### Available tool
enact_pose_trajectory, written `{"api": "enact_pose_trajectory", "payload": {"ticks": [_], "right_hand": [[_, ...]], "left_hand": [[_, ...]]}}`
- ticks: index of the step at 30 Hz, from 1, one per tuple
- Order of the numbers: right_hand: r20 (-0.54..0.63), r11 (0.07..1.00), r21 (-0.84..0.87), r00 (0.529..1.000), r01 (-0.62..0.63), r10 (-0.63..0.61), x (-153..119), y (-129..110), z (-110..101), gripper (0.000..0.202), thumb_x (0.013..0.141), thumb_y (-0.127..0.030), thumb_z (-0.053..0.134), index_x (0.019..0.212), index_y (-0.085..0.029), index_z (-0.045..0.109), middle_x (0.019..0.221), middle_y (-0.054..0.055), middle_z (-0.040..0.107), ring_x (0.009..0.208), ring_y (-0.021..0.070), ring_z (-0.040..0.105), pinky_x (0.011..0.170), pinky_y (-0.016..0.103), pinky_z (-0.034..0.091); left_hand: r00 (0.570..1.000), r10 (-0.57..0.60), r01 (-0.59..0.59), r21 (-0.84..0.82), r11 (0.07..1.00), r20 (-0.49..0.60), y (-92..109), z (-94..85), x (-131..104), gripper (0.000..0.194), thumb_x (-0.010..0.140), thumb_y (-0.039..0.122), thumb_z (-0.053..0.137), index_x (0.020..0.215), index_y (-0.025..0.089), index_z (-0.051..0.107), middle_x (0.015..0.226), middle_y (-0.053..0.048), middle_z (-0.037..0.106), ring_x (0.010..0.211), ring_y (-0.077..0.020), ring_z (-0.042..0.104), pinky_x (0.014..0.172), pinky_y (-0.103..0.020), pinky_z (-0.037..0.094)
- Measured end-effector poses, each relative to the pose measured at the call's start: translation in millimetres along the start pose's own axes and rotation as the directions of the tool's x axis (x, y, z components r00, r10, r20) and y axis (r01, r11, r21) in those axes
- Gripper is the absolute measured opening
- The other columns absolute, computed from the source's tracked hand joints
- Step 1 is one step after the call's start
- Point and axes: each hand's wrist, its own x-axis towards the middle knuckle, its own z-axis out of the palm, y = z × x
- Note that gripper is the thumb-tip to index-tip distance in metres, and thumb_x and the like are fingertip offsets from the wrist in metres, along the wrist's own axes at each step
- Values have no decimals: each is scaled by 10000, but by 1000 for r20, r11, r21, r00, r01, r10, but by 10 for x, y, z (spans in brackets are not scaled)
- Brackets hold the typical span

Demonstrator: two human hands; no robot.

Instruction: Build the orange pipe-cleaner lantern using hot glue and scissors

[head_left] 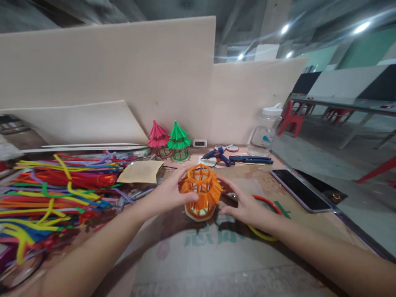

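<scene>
An orange lantern-like craft (202, 192) of fuzzy stems stands upright at the middle of the work surface, with an open ring frame on top, a fringe around its middle and a pale base. My left hand (177, 192) curves round its left side, thumb against the fringe. On the other side my right hand (239, 202) is spread with fingers apart, close to the fringe and holding nothing. A red and yellow ring (267, 202) lies partly under my right forearm.
Bundles of coloured stems (68, 177) cover the left. Behind are pink (158, 136) and green (178, 140) tree-shaped crafts, a glue gun (216, 154), pliers (250, 159) and a bottle (265, 132). A phone (300, 189) lies at the right edge.
</scene>
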Motion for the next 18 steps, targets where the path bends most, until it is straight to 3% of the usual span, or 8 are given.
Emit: {"api": "enact_pose_trajectory", "payload": {"ticks": [3,5,6,9,12,15,18], "right_hand": [[25,999,18,999,-48,47,-45,67,8,854,766,-357,791,1494,-241,360,1432,156,553,1273,288,575,1084,499,446],[48,998,4,997,-64,64,-28,76,17,832,778,-338,777,1494,-233,366,1452,162,537,1301,289,554,1105,504,425],[61,998,-23,997,-53,55,-9,67,25,810,778,-329,776,1481,-226,388,1457,162,532,1319,294,537,1115,507,413],[122,992,-123,992,28,-13,64,8,62,605,784,-266,759,1348,-210,546,1338,136,627,1271,302,567,1087,493,438],[167,985,-149,984,91,-66,123,-37,105,356,782,-199,736,1133,-199,673,1125,94,712,1068,279,662,963,434,526],[125,982,-146,987,116,-98,133,-11,126,308,801,-138,680,1103,-199,680,1106,85,716,1032,257,669,930,396,536],[48,979,-147,990,141,-136,90,50,110,371,791,-77,632,1138,-207,662,1171,89,700,1112,255,639,981,398,508]], "left_hand": [[999,-8,8,7,1000,-46,-203,-85,-83,1052,741,623,747,1567,220,235,1620,-236,250,1469,-365,323,1087,-538,450],[999,-33,32,48,998,5,-306,-126,-165,1064,749,690,697,1575,229,209,1618,-229,262,1475,-356,307,1098,-533,440],[999,-45,43,61,997,21,-333,-120,-208,1049,739,692,704,1562,226,250,1594,-232,320,1445,-363,371,1081,-543,456],[998,-12,3,131,991,68,-315,39,-309,860,746,589,759,1452,213,445,1446,-189,551,1339,-347,528,1045,-522,505],[992,21,-40,157,987,125,-234,309,-326,536,785,452,764,1251,234,613,1175,-87,739,1076,-292,709,887,-429,613],[993,63,-82,199,977,101,-180,515,-287,363,878,384,663,1208,238,626,1139,-70,749,1001,-261,727,854,-402,621],[986,146,-162,254,954,79,-156,600,-238,324,887,365,636,1186,241,650,1208,-88,722,1122,-287,676,978,-444,560]]}}
